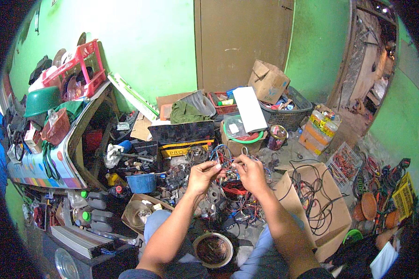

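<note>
My left hand point(204, 176) is closed in a pinch on thin electrical wires point(222, 153), held up before me over the cluttered floor. Close to it on the right, my right hand point(249, 173) pinches part of the same wires; a pale loop rises above its fingers. Blue, red and white strands show around the fingertips, but their ends are too small to make out. Below the hands lies a tangle of wires and metal parts point(214, 197). Between my knees stands a round pot point(231, 251) with brownish thin pieces inside.
A cardboard box point(333, 223) of black cables stands to the right. Left are a blue basket point(141, 183), an open carton point(127, 215) and a table point(63, 160) piled with goods. Ahead sit a black and yellow case point(181, 139), a dark crate point(295, 114) and a tin point(277, 137).
</note>
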Demonstrator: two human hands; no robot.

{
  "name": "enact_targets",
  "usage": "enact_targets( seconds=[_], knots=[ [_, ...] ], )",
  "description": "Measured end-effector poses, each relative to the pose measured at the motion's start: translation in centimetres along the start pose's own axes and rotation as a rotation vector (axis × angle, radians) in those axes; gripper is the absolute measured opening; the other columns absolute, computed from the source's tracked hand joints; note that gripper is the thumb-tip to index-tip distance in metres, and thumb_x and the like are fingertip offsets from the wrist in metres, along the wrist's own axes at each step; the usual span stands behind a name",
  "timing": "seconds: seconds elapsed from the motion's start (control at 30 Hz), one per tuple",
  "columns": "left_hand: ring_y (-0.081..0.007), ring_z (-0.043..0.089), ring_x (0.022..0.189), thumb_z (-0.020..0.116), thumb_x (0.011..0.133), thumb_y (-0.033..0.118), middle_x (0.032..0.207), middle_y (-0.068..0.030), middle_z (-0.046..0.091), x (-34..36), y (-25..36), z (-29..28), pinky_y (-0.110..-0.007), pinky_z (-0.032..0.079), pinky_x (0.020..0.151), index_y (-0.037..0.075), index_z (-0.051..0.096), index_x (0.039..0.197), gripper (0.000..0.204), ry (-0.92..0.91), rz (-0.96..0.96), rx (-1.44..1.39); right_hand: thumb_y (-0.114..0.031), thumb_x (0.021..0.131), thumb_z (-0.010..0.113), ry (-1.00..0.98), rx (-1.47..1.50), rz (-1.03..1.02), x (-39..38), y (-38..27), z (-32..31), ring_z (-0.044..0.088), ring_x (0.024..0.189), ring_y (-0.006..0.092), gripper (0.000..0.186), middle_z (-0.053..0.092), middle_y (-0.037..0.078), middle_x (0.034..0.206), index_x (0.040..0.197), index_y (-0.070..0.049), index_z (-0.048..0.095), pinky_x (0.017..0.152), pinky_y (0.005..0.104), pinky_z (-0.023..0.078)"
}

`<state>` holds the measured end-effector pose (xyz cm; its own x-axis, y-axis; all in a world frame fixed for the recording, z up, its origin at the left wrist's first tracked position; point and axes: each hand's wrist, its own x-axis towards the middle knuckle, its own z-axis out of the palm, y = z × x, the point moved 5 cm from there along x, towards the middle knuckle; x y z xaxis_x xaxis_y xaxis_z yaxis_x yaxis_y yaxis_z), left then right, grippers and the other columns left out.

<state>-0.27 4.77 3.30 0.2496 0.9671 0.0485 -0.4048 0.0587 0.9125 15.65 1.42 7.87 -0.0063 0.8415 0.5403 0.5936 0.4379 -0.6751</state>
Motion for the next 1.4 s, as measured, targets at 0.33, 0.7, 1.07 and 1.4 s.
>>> enact_targets(
  seconds=[0.33,0.7,1.07,1.4],
  knots=[
    [-0.0179,0.065,0.071,0.064,0.083,0.007,0.085,-0.0134,0.065,0.3,0.2,-0.6,-0.027,0.055,0.067,-0.007,0.060,0.096,0.019,0.070,-0.017,-0.048,-0.006,0.081,0.060,-0.149,0.012,-0.089,-0.1,0.3,0.3,0.058,0.064,0.0232,0.011,0.061,0.014,0.077,0.091,-0.001,0.063,0.059,0.0335,0.045],
    [-0.0267,0.064,0.086,0.059,0.087,0.009,0.092,-0.0182,0.063,0.6,-0.4,-0.5,-0.036,0.057,0.076,-0.008,0.054,0.103,0.024,0.057,-0.002,-0.260,-0.001,0.080,0.056,-0.217,-0.056,-0.211,-0.5,-0.1,0.4,0.058,0.083,0.0319,0.017,0.060,0.015,0.087,0.095,0.000,0.065,0.075,0.0375,0.046],
    [-0.0259,0.064,0.089,0.060,0.086,0.009,0.092,-0.0148,0.062,1.0,-1.0,-1.8,-0.041,0.056,0.078,-0.004,0.056,0.099,0.019,0.127,0.002,-0.279,-0.003,0.077,0.061,-0.274,-0.026,-0.167,-0.8,-0.5,1.1,0.056,0.085,0.0321,0.013,0.055,0.015,0.088,0.090,0.000,0.061,0.075,0.0380,0.044],
    [-0.0256,0.064,0.087,0.060,0.087,0.012,0.091,-0.0107,0.061,1.1,-0.8,-0.9,-0.045,0.057,0.076,0.001,0.055,0.094,0.014,0.028,-0.037,-0.359,-0.003,0.083,0.055,-0.265,0.071,-0.094,-0.5,0.8,1.4,0.057,0.084,0.0261,0.009,0.054,0.013,0.085,0.089,0.002,0.060,0.076,0.0355,0.045]
  ],
)
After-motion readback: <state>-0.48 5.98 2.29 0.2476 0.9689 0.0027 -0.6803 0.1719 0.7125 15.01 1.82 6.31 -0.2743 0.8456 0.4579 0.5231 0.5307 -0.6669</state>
